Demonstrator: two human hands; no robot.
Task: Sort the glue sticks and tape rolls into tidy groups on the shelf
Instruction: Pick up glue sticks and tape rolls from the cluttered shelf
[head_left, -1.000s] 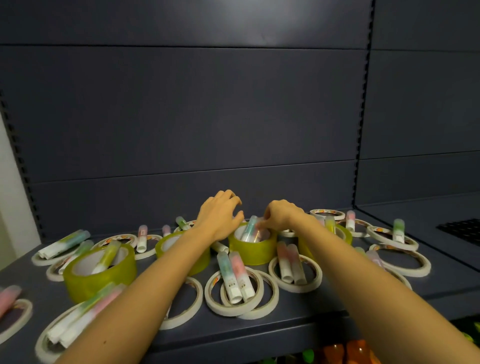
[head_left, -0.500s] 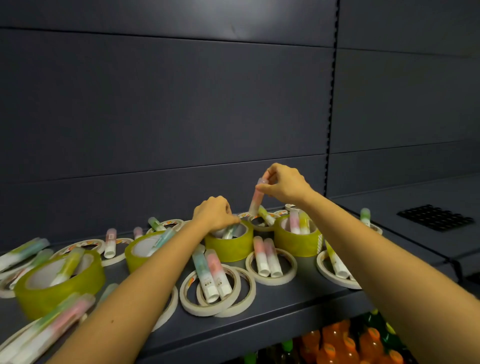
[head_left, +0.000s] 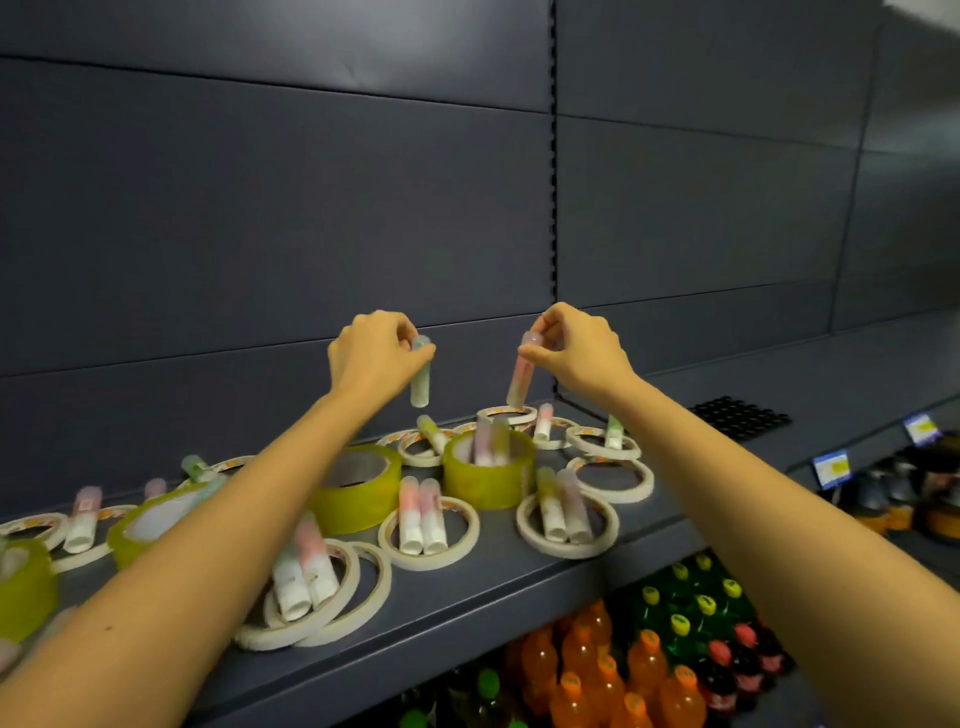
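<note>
Both hands are raised above the far middle of the shelf, each pinching one stick by its top end so that the body hangs down freely. The left hand grips a greenish glue stick between thumb and curled fingers, and the right hand grips a pink glue stick the same way. Holding them by the cap looks like the natural result of drawing them straight up out of a roll's core. The near yellow-green tape roll below the left hand stands with a bare core, while its neighbour, the right yellow-green roll, has sticks standing in it. Nearer the front edge, flat white tape rings cradle pairs of sticks lying side by side, so sticks and rolls are mixed all over the shelf and sorting seems barely begun. Motion blur smears the sticks in the right roll, so their number is unclear, and no label is readable. The left forearm covers several rolls, and the left end of the shelf is cut off. Drink bottles fill the shelf below.
</note>
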